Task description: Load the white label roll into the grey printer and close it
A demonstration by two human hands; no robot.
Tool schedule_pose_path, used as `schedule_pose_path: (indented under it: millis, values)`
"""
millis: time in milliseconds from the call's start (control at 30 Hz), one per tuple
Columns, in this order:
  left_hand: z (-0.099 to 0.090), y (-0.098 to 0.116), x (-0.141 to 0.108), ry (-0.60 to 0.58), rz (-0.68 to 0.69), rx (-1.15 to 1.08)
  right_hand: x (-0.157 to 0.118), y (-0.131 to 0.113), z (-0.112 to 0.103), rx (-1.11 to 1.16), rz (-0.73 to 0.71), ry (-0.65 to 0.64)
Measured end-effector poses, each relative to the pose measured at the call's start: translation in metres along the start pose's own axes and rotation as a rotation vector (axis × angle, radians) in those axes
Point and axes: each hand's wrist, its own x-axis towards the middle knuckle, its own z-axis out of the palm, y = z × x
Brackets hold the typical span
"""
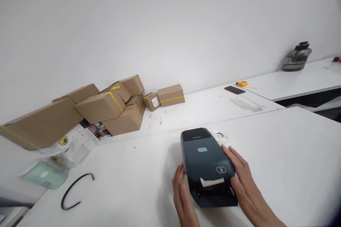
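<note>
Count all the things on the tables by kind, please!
Cardboard boxes: 8
Label printer, with the left hand and right hand on its sides: 1
Black cable: 1
Phone: 1
Yellow tape measure: 1
Grey machine: 1
Total: 13

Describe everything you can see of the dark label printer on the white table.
The label printer is a dark grey, boxy machine that looks like matte plastic, with a rounded lid, a darker panel at its far end, a small pale blue patch on top and a round emblem near the front. A white strip of paper pokes from its front slot. It sits flat on the white table. The left hand touches its left side; the right hand rests against its right side.
</note>
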Motion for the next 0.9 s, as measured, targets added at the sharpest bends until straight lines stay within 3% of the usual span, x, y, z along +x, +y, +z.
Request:
schedule_pose_path:
  millis: [100,167,267,367,533,633,700,767,800,900]
  values:
    - [0.001,0.017,0.038,-0.026,0.013,0.020,0.049,-0.008,-0.004,-0.023,-0.161,0.017]
    - [0.005,0.018,0.064,-0.064,-0.010,0.074,0.082,-0.013,-0.004,0.004,-0.163,0.019]
    - [0.016,0.012,0.092,-0.223,-0.035,0.220,0.128,-0.021,-0.001,0.032,-0.092,0.037]
    - [0.029,0.005,0.103,-0.287,-0.028,0.319,0.171,-0.025,0.004,0.009,-0.016,0.041]
    - [0.040,-0.002,0.097,-0.304,-0.036,0.357,0.228,-0.016,0.015,0.015,0.089,0.015]
    - [0.040,-0.005,0.094,-0.301,-0.021,0.396,0.229,-0.012,0.014,0.022,0.080,0.063]
    - [0.040,-0.007,0.095,-0.297,0.001,0.405,0.208,-0.012,0.010,0.007,-0.015,0.231]
    - [0.040,-0.009,0.096,-0.292,0.016,0.398,0.176,-0.010,0.007,-0.035,-0.200,0.385]
    - [0.040,-0.010,0.096,-0.289,0.020,0.394,0.160,-0.008,0.007,-0.066,-0.281,0.328]
    - [0.042,-0.011,0.096,-0.283,0.041,0.398,0.123,0.004,0.017,-0.298,-0.374,-0.305]
